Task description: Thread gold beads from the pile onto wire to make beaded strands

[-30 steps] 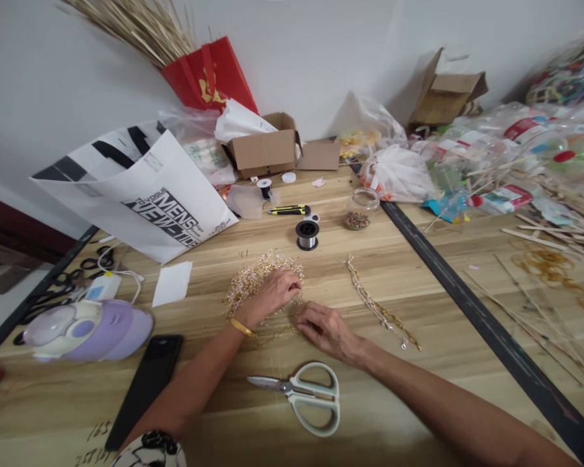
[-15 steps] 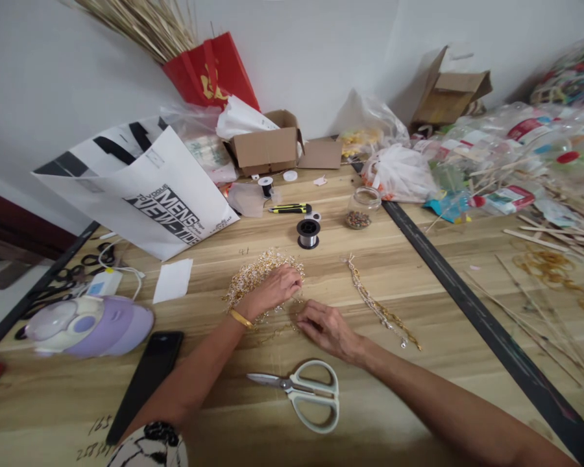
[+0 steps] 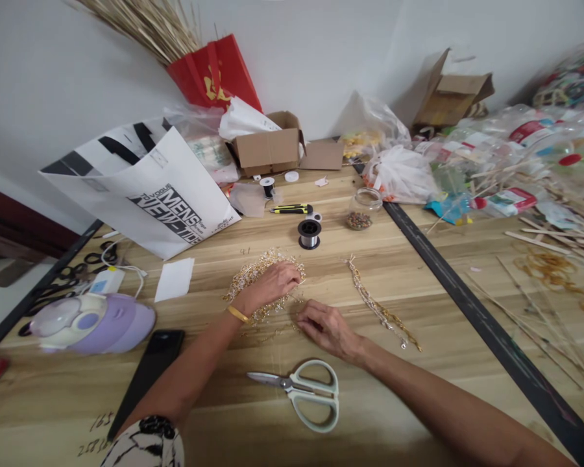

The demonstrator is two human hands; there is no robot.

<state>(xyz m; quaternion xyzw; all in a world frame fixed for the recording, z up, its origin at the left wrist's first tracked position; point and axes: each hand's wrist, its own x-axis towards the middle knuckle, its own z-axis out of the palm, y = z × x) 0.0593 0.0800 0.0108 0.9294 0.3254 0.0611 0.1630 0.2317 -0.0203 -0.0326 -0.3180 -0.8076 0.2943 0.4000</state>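
Observation:
My left hand (image 3: 274, 284) reaches over a heap of gold and clear beaded strands (image 3: 250, 275), its fingers pinched together; what they hold is too small to make out. Just to its right, my right hand (image 3: 327, 328) rests low on the table with thumb and fingers closed. A thin gold beaded strand (image 3: 271, 335) runs along the wood to its fingertips. To the right lie finished-looking lengths of silver and gold chain (image 3: 372, 299), bunched at the top. Scissors (image 3: 296, 392) with pale handles lie below my hands, blades pointing left.
Behind my hands stand a wire spool (image 3: 309, 235), a yellow-black utility knife (image 3: 292, 209) and a glass jar of beads (image 3: 363, 211). A phone (image 3: 148, 376), a purple-white bottle (image 3: 95, 324) and a white paper bag (image 3: 146, 188) are at left. Plastic bottles (image 3: 511, 155) pile up at right.
My left hand has shifted slightly left and up, its fingers still pinched. My right hand stays in nearly the same place. The view has moved a little.

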